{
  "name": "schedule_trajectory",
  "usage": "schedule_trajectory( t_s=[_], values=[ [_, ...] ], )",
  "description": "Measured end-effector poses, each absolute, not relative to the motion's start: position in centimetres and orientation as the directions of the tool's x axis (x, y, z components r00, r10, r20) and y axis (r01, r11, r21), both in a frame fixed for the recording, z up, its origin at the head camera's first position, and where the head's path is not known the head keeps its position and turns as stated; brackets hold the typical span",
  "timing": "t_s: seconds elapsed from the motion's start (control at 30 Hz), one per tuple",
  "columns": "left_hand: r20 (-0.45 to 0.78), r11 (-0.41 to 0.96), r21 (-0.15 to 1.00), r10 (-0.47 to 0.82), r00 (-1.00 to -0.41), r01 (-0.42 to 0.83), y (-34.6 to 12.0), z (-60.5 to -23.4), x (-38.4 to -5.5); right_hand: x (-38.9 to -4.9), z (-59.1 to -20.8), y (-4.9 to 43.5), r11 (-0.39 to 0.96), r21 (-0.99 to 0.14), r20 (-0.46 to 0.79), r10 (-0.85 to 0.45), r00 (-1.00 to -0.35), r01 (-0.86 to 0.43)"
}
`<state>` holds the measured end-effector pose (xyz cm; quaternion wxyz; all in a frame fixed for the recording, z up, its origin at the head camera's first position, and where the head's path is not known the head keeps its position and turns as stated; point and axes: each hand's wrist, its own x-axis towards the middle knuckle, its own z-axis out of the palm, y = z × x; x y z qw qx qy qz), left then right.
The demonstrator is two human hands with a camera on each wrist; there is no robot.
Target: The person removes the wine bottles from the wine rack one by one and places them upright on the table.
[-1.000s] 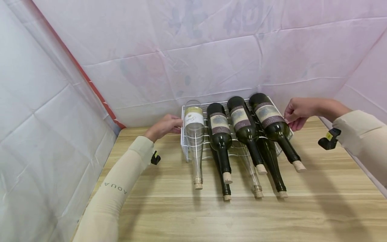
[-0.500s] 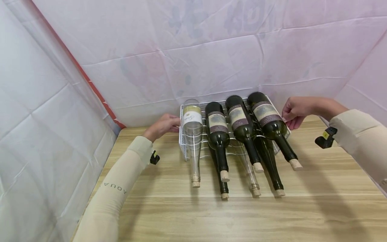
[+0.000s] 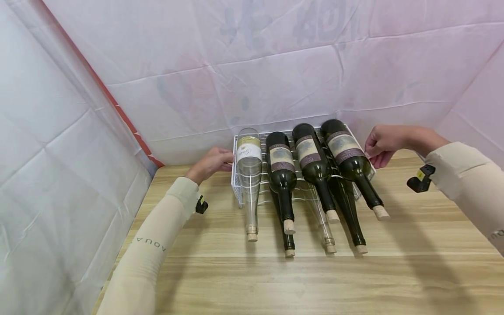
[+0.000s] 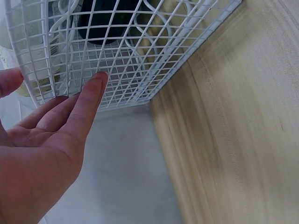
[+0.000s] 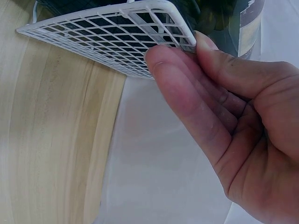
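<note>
A white wire wine rack (image 3: 236, 184) stands on the wooden table against the back wall, with corked bottles lying in two layers. On top are a clear bottle (image 3: 249, 166) with a white label, at the left, and several dark green bottles (image 3: 282, 175) with cream and purple labels. My left hand (image 3: 212, 162) holds the rack's left side, its long fingers against the mesh (image 4: 117, 56) and its thumb at the upper edge. At the opposite side, my right hand (image 3: 383, 146) pinches the rack's upper edge between thumb and fingers.
Bottle necks with corks (image 3: 252, 237) jut out over the table (image 3: 275, 284) toward me. White sheeting (image 3: 189, 87) rises right behind the rack, and more hangs on both sides. A small black device (image 3: 421, 178) sits at each wrist.
The rack and its bottles have shifted slightly left and a little toward the back wall. My right hand has moved left with it; my left hand has shifted only a little.
</note>
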<state>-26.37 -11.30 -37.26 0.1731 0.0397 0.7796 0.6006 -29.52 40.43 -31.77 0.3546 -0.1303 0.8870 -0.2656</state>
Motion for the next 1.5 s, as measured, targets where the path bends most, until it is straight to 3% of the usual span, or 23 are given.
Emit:
schedule_trajectory(
  t_s=[1.5],
  values=[
    [-0.215, 0.227, 0.960, 0.236, -0.948, -0.162, -12.15, -37.46, -26.66, -29.97, -31.70, 39.68, 0.811, -0.584, -0.551, -0.426, -0.718, -0.033]
  ],
)
